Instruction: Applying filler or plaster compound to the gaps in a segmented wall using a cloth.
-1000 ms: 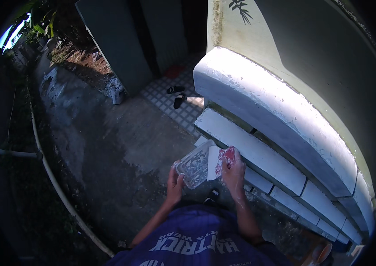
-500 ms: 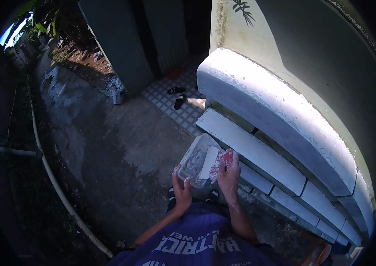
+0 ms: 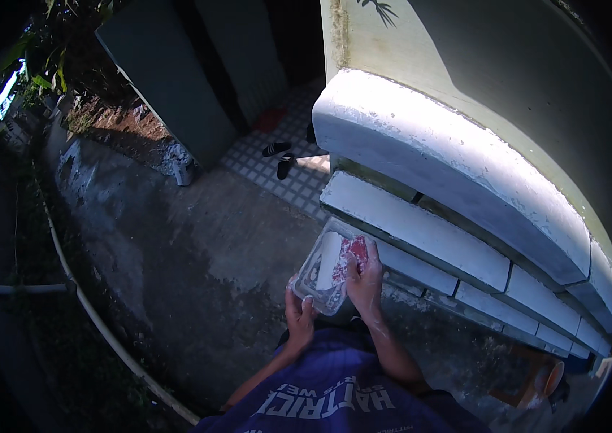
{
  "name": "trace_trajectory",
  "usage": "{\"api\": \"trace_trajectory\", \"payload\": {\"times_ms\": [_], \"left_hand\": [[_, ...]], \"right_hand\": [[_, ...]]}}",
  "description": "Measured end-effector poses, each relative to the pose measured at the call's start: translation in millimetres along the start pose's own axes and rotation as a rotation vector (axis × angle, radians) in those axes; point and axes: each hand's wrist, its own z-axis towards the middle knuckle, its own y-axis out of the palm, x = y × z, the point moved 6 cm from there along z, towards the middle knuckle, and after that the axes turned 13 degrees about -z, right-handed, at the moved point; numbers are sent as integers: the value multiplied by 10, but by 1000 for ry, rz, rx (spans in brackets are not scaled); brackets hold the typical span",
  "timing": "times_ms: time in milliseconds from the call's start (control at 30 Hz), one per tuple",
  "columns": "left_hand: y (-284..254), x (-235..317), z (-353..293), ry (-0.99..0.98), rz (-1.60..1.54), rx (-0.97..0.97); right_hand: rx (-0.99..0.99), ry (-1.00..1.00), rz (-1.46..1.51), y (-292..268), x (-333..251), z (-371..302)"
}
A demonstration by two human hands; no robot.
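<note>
Container point(image 3: 324, 304) — below, white lettering point(image 3: 329, 405) on shirt point(image 3: 335, 350)

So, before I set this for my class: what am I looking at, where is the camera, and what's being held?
There is no robot, just a person with bare hands. The camera sits on the person's head and looks down; its fisheye lens bends straight edges. The left hand grips a clear tub. The right hand holds a red tool with a white blade, which reaches over or into the tub. White smears mark the tool and hands. To the right are white ledges; farther ahead, dark sandals lie on a tiled floor.
</note>
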Motion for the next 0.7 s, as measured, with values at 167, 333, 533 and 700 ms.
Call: {"api": "trace_trajectory", "payload": {"times_ms": [167,333,533,700], "left_hand": [[-185,105,25,16,125,-94],[-279,345,227,-80,111,-161],[-322,493,413,-97,268,-273],[-253,561,455,-178,335,-335]], "right_hand": [[-20,-37,-53,-8,-227,-63],[-209,-21,15,57,-48,-78],[-327,-159,-5,69,-240,-87],[-515,-180,16,151,-328,-106]]}}
